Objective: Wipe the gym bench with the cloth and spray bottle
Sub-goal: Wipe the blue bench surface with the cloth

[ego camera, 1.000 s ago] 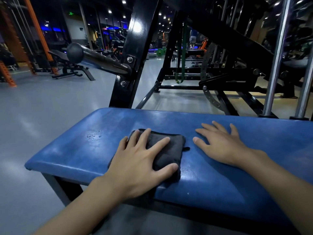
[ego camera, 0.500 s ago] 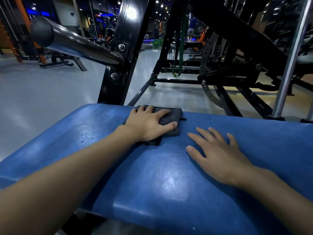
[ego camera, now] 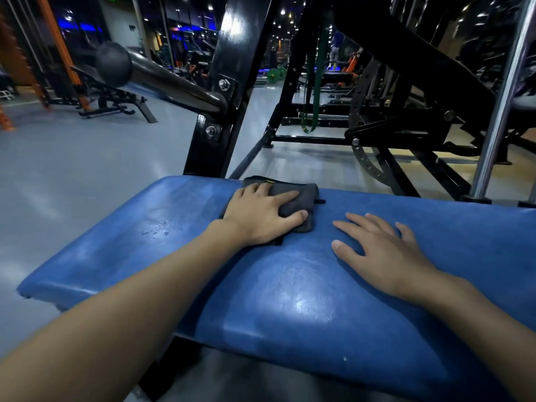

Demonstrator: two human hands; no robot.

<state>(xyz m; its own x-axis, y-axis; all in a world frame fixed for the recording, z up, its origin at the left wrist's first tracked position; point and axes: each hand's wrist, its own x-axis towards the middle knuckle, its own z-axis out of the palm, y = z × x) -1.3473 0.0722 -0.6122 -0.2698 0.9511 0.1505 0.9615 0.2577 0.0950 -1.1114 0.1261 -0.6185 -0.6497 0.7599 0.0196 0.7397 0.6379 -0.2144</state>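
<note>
One dark grey cloth (ego camera: 306,195) is lying bunched at the far edge of the blue bench (ego camera: 290,300). The left hand (ego camera: 261,216) is pressing down on it, fingers spread and laid fairly flat, thumb resting on the cloth's near side. The right hand (ego camera: 385,256) is lying near it, palm down on the bare pad, fingers straight, holding nothing. A few droplets (ego camera: 159,229) are glistening left of the cloth. Behind, a black upright post (ego camera: 226,82) is carrying a round-ended bar (ego camera: 162,79), and a green band (ego camera: 314,82) is hanging further back.
</note>
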